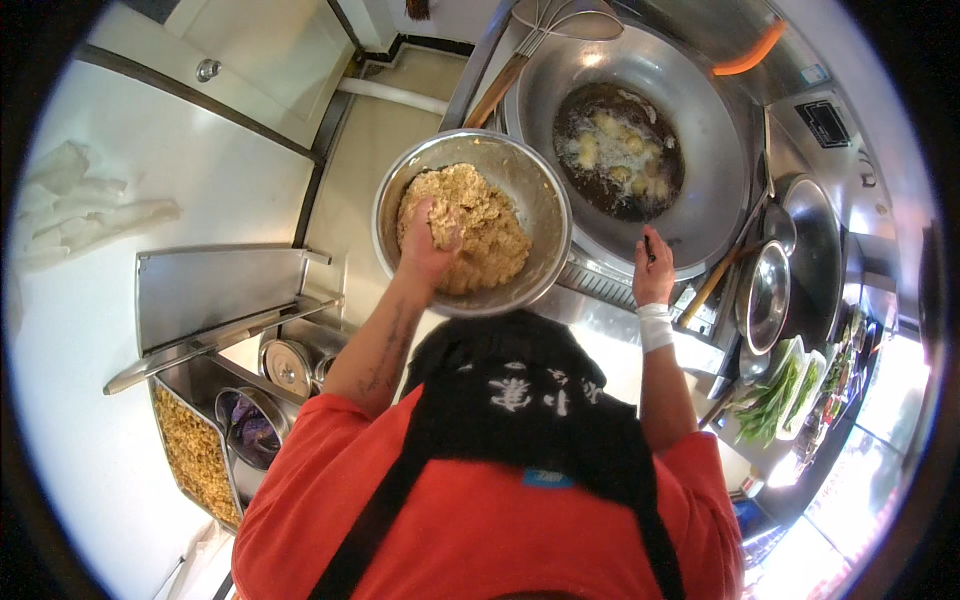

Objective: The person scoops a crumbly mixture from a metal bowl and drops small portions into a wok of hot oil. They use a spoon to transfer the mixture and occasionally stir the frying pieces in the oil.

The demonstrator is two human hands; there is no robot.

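A steel mixing bowl (548, 190) in front of me holds a heap of coarse tan mixture (490, 245). My left hand (430, 245) is sunk in the left side of the heap, its fingers closed around a clump. To the right, a wide wok (715, 130) contains dark bubbling oil with several pale yellow lumps (620, 150) frying in it. My right hand (654, 270), with a white wrap at the wrist, is at the wok's near rim. Its fingers are curled on a small dark thing, perhaps a utensil, too small to make out.
A wire strainer (505, 85) with a wooden handle rests at the wok's far left. Right of the wok are a small steel bowl (765, 295), a wooden handle (705, 295) and trays of green vegetables (775, 400). At lower left stands a container of yellowish-brown food (190, 450).
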